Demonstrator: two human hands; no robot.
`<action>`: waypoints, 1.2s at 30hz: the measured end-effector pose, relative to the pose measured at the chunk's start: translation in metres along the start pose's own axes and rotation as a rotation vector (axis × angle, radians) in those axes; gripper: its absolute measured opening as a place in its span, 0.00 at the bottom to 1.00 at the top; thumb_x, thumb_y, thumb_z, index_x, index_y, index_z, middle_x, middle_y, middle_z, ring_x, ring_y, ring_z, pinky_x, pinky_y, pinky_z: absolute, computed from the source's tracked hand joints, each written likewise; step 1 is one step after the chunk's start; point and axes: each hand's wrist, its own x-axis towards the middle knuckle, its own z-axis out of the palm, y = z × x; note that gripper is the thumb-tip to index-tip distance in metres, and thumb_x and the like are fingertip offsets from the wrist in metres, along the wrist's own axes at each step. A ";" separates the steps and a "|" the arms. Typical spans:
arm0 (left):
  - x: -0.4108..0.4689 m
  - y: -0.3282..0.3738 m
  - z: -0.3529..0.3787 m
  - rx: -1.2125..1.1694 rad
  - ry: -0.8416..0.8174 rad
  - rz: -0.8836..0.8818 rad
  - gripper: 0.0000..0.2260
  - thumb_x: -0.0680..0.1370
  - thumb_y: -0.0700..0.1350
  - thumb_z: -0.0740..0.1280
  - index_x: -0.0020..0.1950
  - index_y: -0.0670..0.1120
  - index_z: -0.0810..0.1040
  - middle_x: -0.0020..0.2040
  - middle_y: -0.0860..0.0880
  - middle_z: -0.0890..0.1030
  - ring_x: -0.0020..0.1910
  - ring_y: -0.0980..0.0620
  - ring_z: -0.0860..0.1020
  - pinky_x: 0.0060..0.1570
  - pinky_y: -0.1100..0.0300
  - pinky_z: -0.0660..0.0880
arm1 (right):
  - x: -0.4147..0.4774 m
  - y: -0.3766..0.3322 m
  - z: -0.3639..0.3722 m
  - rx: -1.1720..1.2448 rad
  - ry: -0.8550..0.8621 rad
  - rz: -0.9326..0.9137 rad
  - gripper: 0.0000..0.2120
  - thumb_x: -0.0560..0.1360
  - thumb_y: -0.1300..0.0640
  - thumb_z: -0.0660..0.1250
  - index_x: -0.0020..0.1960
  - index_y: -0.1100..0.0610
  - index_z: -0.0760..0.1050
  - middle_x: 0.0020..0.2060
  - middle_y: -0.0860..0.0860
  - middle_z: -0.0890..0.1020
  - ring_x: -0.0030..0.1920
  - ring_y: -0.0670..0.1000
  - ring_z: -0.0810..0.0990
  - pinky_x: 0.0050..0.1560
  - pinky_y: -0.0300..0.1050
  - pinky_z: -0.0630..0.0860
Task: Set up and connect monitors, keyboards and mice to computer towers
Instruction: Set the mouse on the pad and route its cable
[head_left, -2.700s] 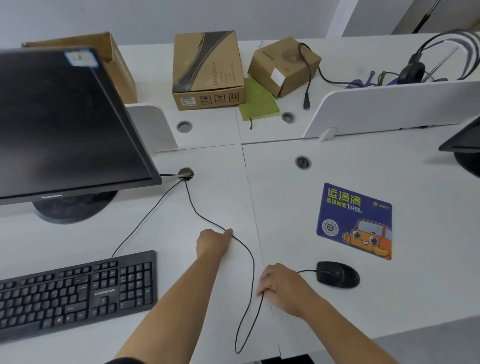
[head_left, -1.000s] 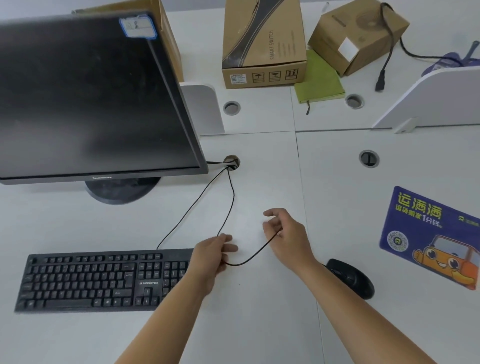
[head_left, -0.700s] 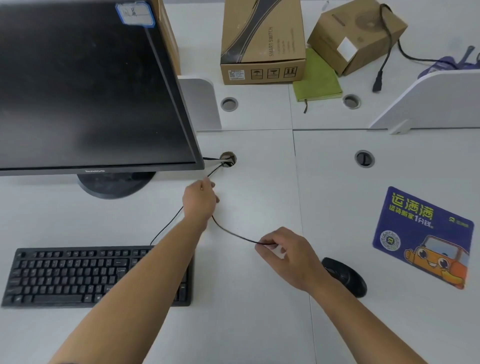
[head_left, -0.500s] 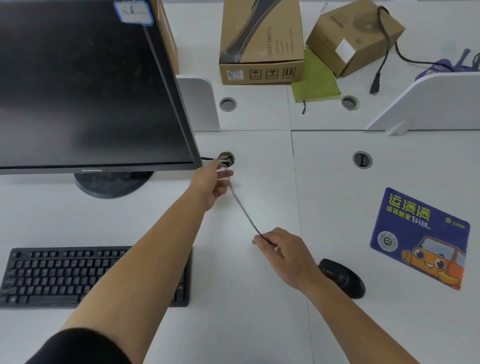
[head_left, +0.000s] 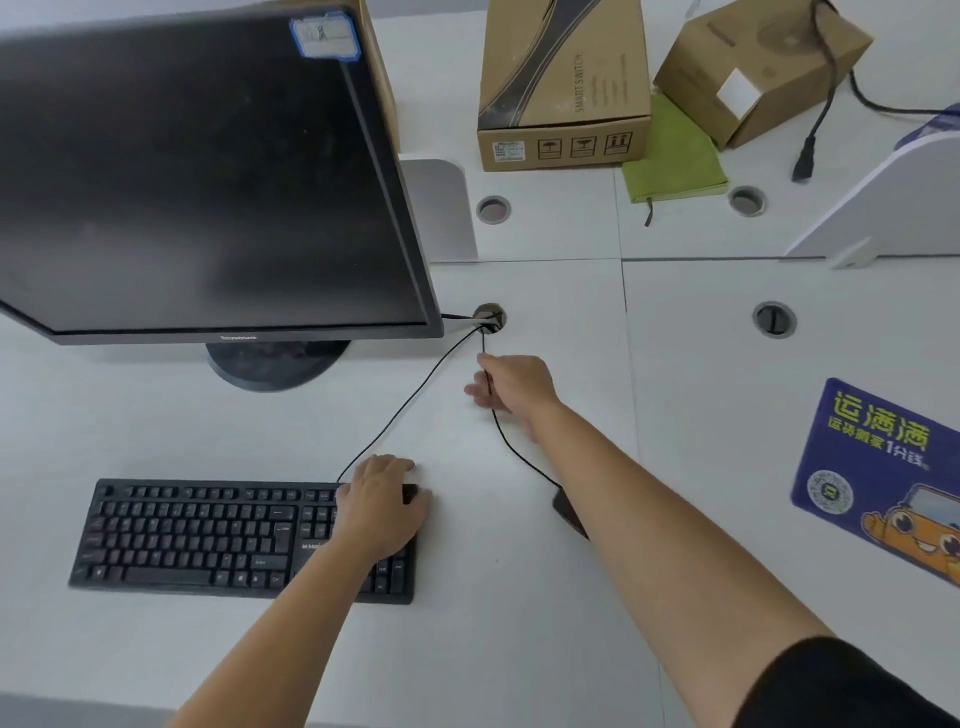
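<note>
My right hand (head_left: 511, 387) pinches the mouse cable (head_left: 514, 457) at 6 o'clock from the desk grommet (head_left: 489, 317), presumably to feed slack; my left hand (head_left: 382, 506) grips the keyboard (head_left: 208, 535), steadying it.

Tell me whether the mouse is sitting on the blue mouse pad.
No, the mouse lies on the bare white desk, half hidden under the right forearm, well apart from the blue mouse pad.
</note>
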 end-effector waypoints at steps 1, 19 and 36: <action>-0.004 -0.001 0.003 0.049 -0.027 0.014 0.29 0.78 0.59 0.65 0.76 0.53 0.64 0.77 0.51 0.61 0.78 0.50 0.53 0.74 0.45 0.55 | 0.003 -0.002 0.002 0.012 -0.008 -0.023 0.09 0.75 0.53 0.67 0.50 0.59 0.74 0.42 0.55 0.80 0.44 0.53 0.85 0.53 0.49 0.78; -0.004 0.007 0.014 0.192 -0.045 0.096 0.38 0.75 0.33 0.60 0.80 0.54 0.49 0.80 0.45 0.43 0.79 0.43 0.35 0.75 0.34 0.45 | -0.073 0.120 -0.052 -0.793 0.314 -0.199 0.42 0.68 0.38 0.73 0.75 0.49 0.59 0.62 0.50 0.68 0.62 0.54 0.72 0.56 0.49 0.75; -0.028 0.146 0.064 -0.486 0.155 -0.021 0.46 0.72 0.64 0.71 0.80 0.48 0.50 0.74 0.47 0.64 0.73 0.46 0.66 0.66 0.46 0.70 | -0.118 0.134 -0.272 -1.001 0.798 0.096 0.32 0.75 0.37 0.65 0.69 0.58 0.68 0.64 0.57 0.73 0.63 0.60 0.73 0.54 0.55 0.78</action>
